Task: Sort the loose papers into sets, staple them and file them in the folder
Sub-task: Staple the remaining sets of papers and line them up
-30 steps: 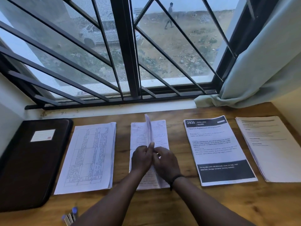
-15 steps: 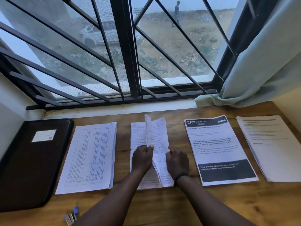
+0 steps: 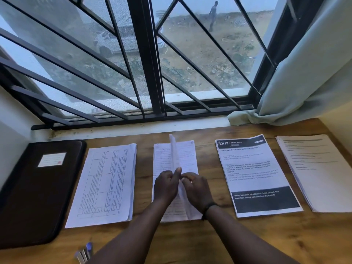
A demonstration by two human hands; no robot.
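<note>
Stood before a black-barred window [image 3: 144, 60] with a pale curtain [image 3: 308, 73] bunched at its right end, over a grainy brown wooden desk [image 3: 209, 242]. Lay in a row along the desk: a dark, round-cornered leather-like folder [image 3: 32, 197] with a white label at far left, then a white stack of table-ruled sheets [image 3: 103, 183], a narrower stack of handwritten pages [image 3: 187, 155] in the middle, a printed sheet with black header and footer bands [image 3: 255, 174], and a fanned pile of faintly printed pages [image 3: 320, 172] against the right edge. Left strips of bare wood between all stacks and a wide bare band along the near edge. Rested at the near edge, only partly seen, a small metallic object with a blue tip [image 3: 84, 253]. Met over the handwritten stack, thumbs nearly touching: left hand [image 3: 165, 186] pinched a thin page standing on edge, thumb up along it; right hand [image 3: 197, 189], dark band at the wrist, curled its fingers on the same sheets just beside.
</note>
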